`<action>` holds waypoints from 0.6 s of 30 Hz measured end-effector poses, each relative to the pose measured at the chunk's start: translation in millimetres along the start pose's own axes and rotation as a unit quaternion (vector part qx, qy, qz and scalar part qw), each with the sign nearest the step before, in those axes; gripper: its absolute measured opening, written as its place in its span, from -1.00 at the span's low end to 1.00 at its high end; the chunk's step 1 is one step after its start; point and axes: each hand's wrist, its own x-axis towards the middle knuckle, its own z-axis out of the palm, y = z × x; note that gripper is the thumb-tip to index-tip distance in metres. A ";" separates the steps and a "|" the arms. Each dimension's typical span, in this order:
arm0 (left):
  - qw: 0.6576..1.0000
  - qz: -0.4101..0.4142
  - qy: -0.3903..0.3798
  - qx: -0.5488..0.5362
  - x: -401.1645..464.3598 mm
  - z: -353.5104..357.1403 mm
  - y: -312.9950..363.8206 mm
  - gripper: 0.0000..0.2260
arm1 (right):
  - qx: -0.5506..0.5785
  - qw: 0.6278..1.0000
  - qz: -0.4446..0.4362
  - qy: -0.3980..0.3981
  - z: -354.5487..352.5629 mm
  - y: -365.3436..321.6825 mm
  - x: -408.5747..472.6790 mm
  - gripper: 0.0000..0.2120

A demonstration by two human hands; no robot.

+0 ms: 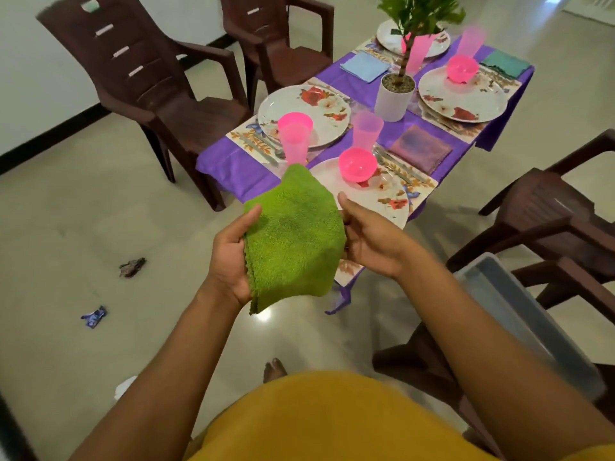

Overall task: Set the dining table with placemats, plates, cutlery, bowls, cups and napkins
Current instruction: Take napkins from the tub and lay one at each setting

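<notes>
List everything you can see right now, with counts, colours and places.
green napkin: one, held in front of the table
other napkins: three, blue, teal, purple, on the table
plates: four, floral white, on placemats
bowls: three visible, pink, on plates
cups: four, pink
plant pot: one, white, table centre
chairs: brown, around the table
bin: one, clear, on right chair
left hand, right hand: both grip the green napkin

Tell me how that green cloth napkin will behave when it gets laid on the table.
Probably floppy: the green napkin sags between the left hand and right hand. Likely light, as fingers alone carry it. Its terry-like surface suggests it won't slide much on the purple tablecloth.
</notes>
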 end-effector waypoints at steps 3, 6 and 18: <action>1.000 -0.017 0.010 0.015 9.1 -25.2 20.9 -0.55 | 0.027 0.999 -0.038 -0.015 14.3 3.6 17.2 -0.69; 0.999 -0.045 0.003 0.030 18.2 -48.3 36.7 -0.48 | -0.014 0.998 -0.056 -0.017 27.4 4.9 28.5 -0.64; 0.971 -0.101 0.061 0.209 52.3 -102.8 69.3 -0.63 | -0.121 0.983 -0.052 0.129 69.6 -15.6 74.6 -0.87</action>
